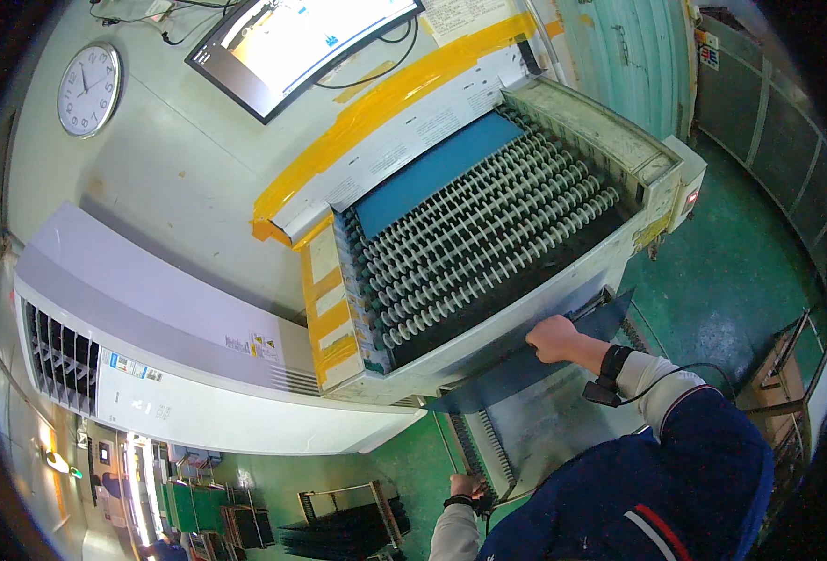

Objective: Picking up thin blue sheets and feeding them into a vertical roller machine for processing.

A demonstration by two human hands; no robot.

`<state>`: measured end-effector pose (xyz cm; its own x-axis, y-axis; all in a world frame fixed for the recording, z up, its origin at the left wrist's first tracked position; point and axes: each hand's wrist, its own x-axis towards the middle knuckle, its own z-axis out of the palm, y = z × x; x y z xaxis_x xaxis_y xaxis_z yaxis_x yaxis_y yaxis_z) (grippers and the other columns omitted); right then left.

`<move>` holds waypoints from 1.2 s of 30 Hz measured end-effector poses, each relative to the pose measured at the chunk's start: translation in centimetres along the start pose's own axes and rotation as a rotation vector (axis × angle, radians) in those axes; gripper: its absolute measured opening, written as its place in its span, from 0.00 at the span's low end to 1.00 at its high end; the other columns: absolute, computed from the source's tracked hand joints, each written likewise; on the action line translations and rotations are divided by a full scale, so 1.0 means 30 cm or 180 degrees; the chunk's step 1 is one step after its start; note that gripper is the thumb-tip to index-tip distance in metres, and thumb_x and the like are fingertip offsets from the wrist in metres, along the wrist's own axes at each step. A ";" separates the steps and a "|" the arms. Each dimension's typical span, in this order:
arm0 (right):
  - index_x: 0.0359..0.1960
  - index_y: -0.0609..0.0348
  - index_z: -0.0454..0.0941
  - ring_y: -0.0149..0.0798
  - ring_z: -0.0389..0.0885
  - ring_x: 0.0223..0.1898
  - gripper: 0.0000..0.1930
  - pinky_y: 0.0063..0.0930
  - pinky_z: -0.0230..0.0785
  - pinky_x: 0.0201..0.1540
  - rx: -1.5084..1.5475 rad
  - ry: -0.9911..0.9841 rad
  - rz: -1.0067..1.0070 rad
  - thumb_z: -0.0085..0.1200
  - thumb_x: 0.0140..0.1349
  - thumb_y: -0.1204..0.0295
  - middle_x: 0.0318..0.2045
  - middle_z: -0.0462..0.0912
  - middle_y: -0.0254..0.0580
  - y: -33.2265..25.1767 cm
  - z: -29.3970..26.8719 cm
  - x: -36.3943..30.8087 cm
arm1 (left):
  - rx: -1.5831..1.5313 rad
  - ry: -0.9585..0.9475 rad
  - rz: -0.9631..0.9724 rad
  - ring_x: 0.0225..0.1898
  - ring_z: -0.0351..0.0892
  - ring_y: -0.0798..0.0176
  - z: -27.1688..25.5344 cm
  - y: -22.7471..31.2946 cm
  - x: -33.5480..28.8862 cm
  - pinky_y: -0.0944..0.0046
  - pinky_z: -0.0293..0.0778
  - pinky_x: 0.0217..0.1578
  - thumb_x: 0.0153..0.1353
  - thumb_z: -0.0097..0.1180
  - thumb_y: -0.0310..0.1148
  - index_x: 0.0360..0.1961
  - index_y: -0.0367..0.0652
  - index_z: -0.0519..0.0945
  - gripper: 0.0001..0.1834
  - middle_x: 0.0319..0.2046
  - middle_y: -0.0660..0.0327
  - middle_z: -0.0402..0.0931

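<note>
My right hand (552, 338) is closed on the upper edge of a thin dark panel (502, 381), just in front of the roller conveyor machine. The panel is tilted and spans the top of a slotted rack (477, 447) with toothed side strips. At the rack's near left side, my left hand (465, 486) has its fingers curled at the frame, partly hidden. On the machine, a blue panel (441, 178) lies at the far end of the rows of white roller discs (488, 234).
A white air conditioner (198, 365) stands left of the machine. Another rack of dark panels (343, 533) is on the green floor (703, 271) at lower left. A wooden-sided cart (787, 383) stands at right. A monitor (292, 47) and a clock (89, 90) hang on the wall.
</note>
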<state>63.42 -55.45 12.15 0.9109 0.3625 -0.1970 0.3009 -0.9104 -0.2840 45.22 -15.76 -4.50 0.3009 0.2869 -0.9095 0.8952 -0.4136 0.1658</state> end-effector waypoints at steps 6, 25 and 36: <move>0.30 0.53 0.81 0.49 0.81 0.40 0.10 0.45 0.73 0.41 -0.0021 -0.0037 0.0019 0.55 0.45 0.67 0.33 0.82 0.46 -0.007 -0.013 -0.006 | -0.0035 0.0200 0.0086 0.15 0.77 0.61 0.013 -0.015 0.005 0.63 0.75 0.13 0.51 0.66 0.32 0.36 0.32 0.64 0.23 0.20 0.56 0.75; 0.32 0.52 0.81 0.49 0.80 0.41 0.13 0.45 0.72 0.43 0.0038 -0.0122 -0.0001 0.58 0.48 0.60 0.34 0.82 0.45 -0.007 -0.020 -0.002 | 0.0121 0.0294 0.0011 0.19 0.78 0.55 0.029 -0.030 0.040 0.55 0.77 0.21 0.62 0.52 0.41 0.39 0.41 0.68 0.15 0.26 0.55 0.78; 0.33 0.52 0.81 0.51 0.81 0.39 0.12 0.46 0.73 0.41 0.0041 -0.0210 0.0004 0.54 0.50 0.62 0.33 0.83 0.46 -0.022 -0.015 -0.039 | 0.2405 0.0132 0.1174 0.19 0.78 0.63 -0.004 -0.168 0.324 0.58 0.73 0.30 0.57 0.47 0.63 0.27 0.46 0.79 0.28 0.19 0.65 0.79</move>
<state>62.28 -55.35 13.00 0.8905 0.3743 -0.2588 0.2958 -0.9083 -0.2956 43.68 -10.78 -14.11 0.5561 0.0454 -0.8299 0.2809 -0.9500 0.1363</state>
